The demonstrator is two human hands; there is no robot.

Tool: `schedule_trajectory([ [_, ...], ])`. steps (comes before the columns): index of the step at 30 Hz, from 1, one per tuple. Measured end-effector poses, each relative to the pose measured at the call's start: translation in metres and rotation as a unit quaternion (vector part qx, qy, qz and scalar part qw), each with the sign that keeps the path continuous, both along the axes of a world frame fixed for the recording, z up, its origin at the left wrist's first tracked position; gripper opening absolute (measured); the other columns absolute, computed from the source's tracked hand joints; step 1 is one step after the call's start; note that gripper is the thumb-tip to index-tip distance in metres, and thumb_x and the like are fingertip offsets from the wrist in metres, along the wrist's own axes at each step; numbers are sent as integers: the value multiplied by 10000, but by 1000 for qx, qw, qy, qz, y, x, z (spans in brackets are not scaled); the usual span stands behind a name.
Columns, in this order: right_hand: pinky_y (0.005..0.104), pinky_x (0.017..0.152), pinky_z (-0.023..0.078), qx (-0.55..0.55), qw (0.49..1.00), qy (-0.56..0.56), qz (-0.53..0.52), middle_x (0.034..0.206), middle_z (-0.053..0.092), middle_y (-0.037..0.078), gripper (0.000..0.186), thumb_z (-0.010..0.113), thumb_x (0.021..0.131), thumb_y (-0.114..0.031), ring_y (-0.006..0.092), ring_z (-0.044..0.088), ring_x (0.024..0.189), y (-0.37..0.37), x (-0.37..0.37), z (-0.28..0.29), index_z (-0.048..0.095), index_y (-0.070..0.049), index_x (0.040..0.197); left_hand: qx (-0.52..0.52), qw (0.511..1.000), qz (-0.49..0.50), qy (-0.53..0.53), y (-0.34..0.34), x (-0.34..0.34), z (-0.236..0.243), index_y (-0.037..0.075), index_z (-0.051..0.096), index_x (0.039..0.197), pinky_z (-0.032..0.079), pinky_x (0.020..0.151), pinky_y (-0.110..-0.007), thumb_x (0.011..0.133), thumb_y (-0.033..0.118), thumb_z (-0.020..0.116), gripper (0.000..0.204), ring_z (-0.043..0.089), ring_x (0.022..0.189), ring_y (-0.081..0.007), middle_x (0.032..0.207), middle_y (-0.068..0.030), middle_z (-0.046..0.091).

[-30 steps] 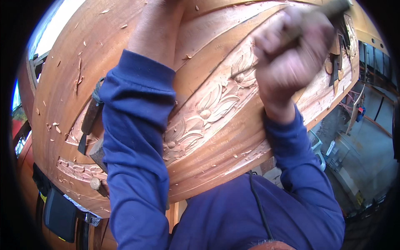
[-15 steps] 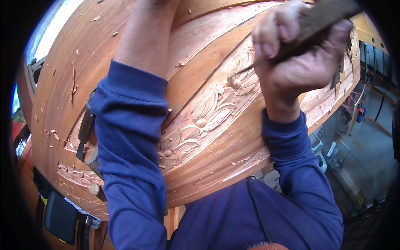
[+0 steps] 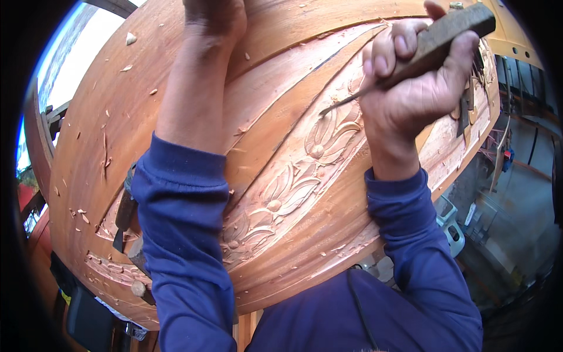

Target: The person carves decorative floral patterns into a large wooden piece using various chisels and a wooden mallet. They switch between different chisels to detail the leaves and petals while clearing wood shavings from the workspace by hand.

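Observation:
My right hand [image 3: 407, 97] is closed round the squared wooden handle of a carving chisel [image 3: 448, 44]. Its thin dark metal shaft slants down to the left, and the tip is over the upper petals of a carved flower [image 3: 317, 151]. I cannot tell whether the tip touches the wood. That flower belongs to a pale carved band of petals and round centres on a large reddish-brown wooden panel [image 3: 281, 229]. My left arm stretches up across the panel. Only part of my left hand [image 3: 214, 14] shows at the top edge; its fingers are out of view.
Left of my left sleeve lie a dark-handled chisel [image 3: 125, 211] and a round-ended wooden tool [image 3: 139, 288]. More dark tools [image 3: 463, 114] rest at the panel's right end. Wood chips [image 3: 106, 155] are scattered on the panel. A pale green plastic stool [image 3: 450, 226] stands below right.
The whole view has shifted a little. Relative to the carving, the chisel tip has moved from beside the flower's round centre up to its petals. My right hand still grips the chisel.

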State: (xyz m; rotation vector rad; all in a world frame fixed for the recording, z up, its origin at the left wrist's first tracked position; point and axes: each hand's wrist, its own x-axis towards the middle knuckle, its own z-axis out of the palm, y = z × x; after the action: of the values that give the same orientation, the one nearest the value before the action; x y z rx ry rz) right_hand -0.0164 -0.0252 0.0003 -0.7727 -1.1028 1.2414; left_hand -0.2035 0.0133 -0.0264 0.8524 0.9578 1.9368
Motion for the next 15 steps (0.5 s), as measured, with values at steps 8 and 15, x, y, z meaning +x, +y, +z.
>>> schedule_trajectory([
  [8, 235, 472, 468, -158, 978, 38, -129, 805, 641, 9, 292, 647, 1004, -377, 123, 614, 594, 85, 6, -10, 649, -93, 1071, -43, 999, -13, 4, 4, 3, 2, 1, 689, 1132, 518, 652, -310, 1100, 375, 384, 483, 565, 627, -159, 640, -33, 548],
  [15, 237, 460, 483, -97, 995, 13, 33, 716, 617, 12, 246, 658, 998, -303, 119, 609, 535, 91, 2, -31, 668, -60, 962, -62, 996, 1, 62, 7, 6, -4, -11, 650, 1257, 552, 676, -306, 1114, 341, 358, 479, 621, 681, -158, 727, -36, 592],
])
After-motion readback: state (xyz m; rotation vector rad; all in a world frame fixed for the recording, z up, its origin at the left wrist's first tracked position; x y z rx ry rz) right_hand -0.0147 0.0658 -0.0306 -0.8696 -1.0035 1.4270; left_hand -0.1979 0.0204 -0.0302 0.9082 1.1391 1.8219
